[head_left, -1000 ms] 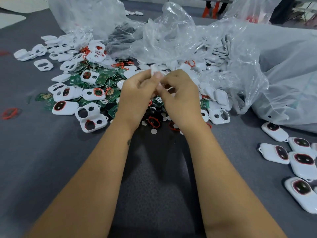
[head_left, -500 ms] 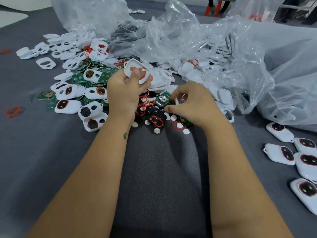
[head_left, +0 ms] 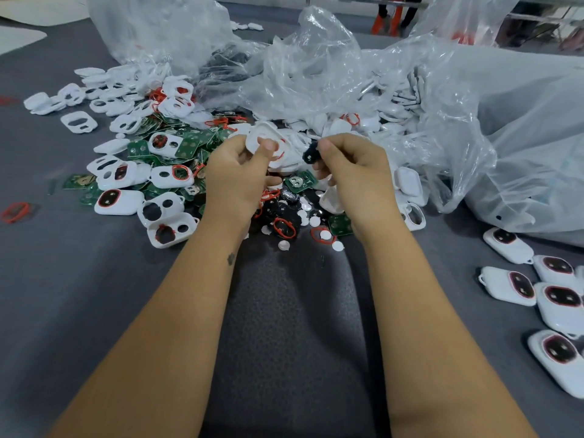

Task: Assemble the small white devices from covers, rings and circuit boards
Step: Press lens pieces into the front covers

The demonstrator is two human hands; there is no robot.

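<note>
My left hand grips a white cover with a red ring in it, thumb pressed on its face. Just to its right, my right hand pinches a small black piece between thumb and fingers, close to the cover but apart from it. Below both hands lies a heap of black pieces, white discs and red rings. Green circuit boards and more white covers spread to the left.
Several assembled white devices lie in a group at the right on the grey table. Clear plastic bags full of white parts fill the back and right. A loose red ring lies far left.
My right hand rose from the heap with a black piece and came up beside the cover. My left hand kept hold of the cover, shifting slightly right.
</note>
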